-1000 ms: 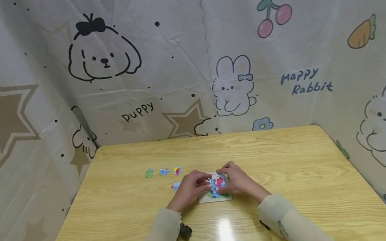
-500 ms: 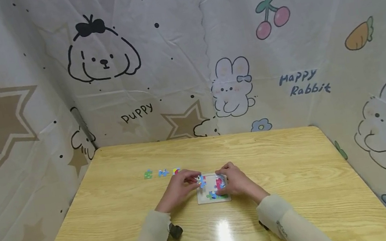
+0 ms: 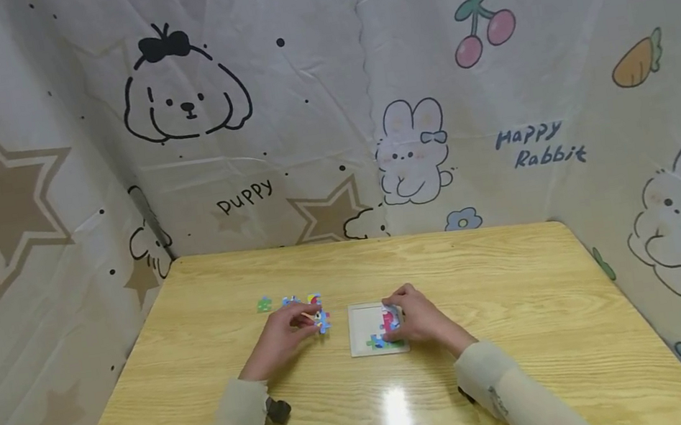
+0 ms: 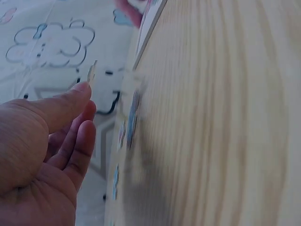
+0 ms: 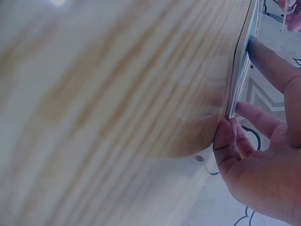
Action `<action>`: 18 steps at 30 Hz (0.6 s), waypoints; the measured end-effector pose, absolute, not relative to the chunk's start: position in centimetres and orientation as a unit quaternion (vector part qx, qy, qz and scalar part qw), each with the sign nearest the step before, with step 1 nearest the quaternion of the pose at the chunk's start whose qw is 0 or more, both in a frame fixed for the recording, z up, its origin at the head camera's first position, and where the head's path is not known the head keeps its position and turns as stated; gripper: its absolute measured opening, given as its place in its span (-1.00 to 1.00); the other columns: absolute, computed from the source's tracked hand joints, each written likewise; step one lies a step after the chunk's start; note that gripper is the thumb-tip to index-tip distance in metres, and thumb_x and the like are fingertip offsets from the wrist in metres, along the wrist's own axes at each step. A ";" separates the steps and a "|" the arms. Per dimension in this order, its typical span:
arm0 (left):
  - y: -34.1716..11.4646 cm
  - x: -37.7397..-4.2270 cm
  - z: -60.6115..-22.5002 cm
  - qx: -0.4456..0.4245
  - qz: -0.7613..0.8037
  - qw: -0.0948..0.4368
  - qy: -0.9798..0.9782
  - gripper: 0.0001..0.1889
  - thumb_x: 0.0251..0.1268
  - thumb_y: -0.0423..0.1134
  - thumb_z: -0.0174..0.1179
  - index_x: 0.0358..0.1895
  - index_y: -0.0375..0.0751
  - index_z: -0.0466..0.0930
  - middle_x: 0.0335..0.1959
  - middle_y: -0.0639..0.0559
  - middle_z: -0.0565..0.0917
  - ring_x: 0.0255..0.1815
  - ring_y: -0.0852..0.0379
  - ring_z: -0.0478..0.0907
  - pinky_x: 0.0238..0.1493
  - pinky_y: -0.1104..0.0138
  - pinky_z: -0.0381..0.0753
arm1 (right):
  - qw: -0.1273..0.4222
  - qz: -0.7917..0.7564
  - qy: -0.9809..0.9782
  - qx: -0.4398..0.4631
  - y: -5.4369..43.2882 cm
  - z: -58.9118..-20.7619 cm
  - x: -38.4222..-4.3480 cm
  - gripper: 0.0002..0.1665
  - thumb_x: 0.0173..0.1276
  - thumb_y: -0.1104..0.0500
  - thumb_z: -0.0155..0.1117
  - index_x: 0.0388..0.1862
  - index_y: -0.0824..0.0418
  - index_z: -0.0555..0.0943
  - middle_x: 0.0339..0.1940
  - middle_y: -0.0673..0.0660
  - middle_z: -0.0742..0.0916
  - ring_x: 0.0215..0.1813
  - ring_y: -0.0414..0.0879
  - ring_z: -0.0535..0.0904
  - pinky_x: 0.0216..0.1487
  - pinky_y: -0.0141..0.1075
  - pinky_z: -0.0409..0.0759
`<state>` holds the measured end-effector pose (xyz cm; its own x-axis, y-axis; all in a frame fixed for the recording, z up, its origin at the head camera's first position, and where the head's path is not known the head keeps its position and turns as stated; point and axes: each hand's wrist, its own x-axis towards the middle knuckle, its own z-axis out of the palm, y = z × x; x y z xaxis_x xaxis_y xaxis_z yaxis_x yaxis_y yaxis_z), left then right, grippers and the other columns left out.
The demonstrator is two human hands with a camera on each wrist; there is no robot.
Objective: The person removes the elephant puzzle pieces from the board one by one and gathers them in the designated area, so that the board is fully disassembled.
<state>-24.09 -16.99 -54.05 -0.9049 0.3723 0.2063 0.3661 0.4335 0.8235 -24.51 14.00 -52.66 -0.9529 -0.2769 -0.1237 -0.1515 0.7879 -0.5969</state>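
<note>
White tray [image 3: 364,322] with bright puzzle pieces [image 3: 389,319] inside

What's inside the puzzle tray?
Pink, blue and green jigsaw pieces towards its right and near sides; bare tray showing elsewhere. The right hand hides what's beneath it.

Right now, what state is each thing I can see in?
Puzzle board: flat on the table, partly filled
Held piece: raised off the table
Green piece: loose on the table
Blue piece: loose, partly hidden
Yellow-and-red piece: loose, partly hidden
Another piece: loose on the table, picture unclear
Left hand: raised, pinching the held piece
Right hand: holding the board's right side
Cloth wall: hung up, creased
</note>
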 end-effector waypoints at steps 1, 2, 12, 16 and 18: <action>-17.5 -24.1 -54.0 0.212 0.486 0.003 0.848 -0.64 0.35 -0.38 0.37 0.19 -0.26 0.69 0.04 -0.10 0.71 -0.08 0.07 0.70 0.02 0.33 0.68 | 0.102 -0.304 0.940 -0.115 14.0 -52.7 -24.6 -0.12 0.10 0.02 0.71 0.40 0.21 0.58 0.32 0.23 0.50 0.24 0.11 0.46 0.37 0.08 0.49; -18.0 -24.1 -54.0 0.204 0.486 0.003 0.850 -0.64 0.35 -0.38 0.37 0.20 -0.25 0.69 0.04 -0.09 0.71 -0.08 0.08 0.70 0.02 0.34 0.68 | 0.102 -0.303 0.940 -0.116 14.0 -52.7 -24.6 -0.12 0.10 0.02 0.71 0.40 0.21 0.58 0.32 0.23 0.50 0.24 0.11 0.46 0.36 0.08 0.49; -21.8 -24.1 -54.2 0.161 0.462 -0.016 0.872 -0.62 0.33 -0.39 0.38 0.21 -0.23 0.68 0.09 -0.11 0.71 -0.06 0.08 0.71 -0.01 0.37 0.69 | 0.101 -0.302 0.940 -0.121 13.9 -52.7 -24.9 -0.11 0.09 0.01 0.71 0.40 0.20 0.58 0.33 0.23 0.50 0.26 0.12 0.46 0.37 0.07 0.49; -22.5 -24.1 -54.4 0.165 0.462 -0.016 0.871 -0.61 0.33 -0.40 0.38 0.22 -0.25 0.67 0.12 -0.15 0.70 -0.03 0.02 0.72 0.02 0.36 0.69 | 0.102 -0.302 0.940 -0.119 13.9 -52.8 -24.9 -0.11 0.08 0.02 0.72 0.39 0.21 0.59 0.33 0.24 0.50 0.25 0.13 0.47 0.37 0.09 0.49; -22.8 -24.1 -54.5 0.166 0.466 -0.011 0.869 -0.60 0.33 -0.40 0.38 0.22 -0.27 0.66 0.13 -0.17 0.70 -0.02 0.01 0.71 0.04 0.36 0.68 | 0.104 -0.303 0.940 -0.117 13.9 -52.8 -24.8 -0.11 0.08 0.02 0.72 0.39 0.21 0.59 0.33 0.24 0.50 0.25 0.13 0.47 0.37 0.10 0.49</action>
<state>-24.15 -22.80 -54.54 -0.9449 0.2780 0.1729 0.2978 0.5102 0.8068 -24.80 13.88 -52.81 -0.9511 -0.2829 -0.1237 -0.1573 0.7887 -0.5943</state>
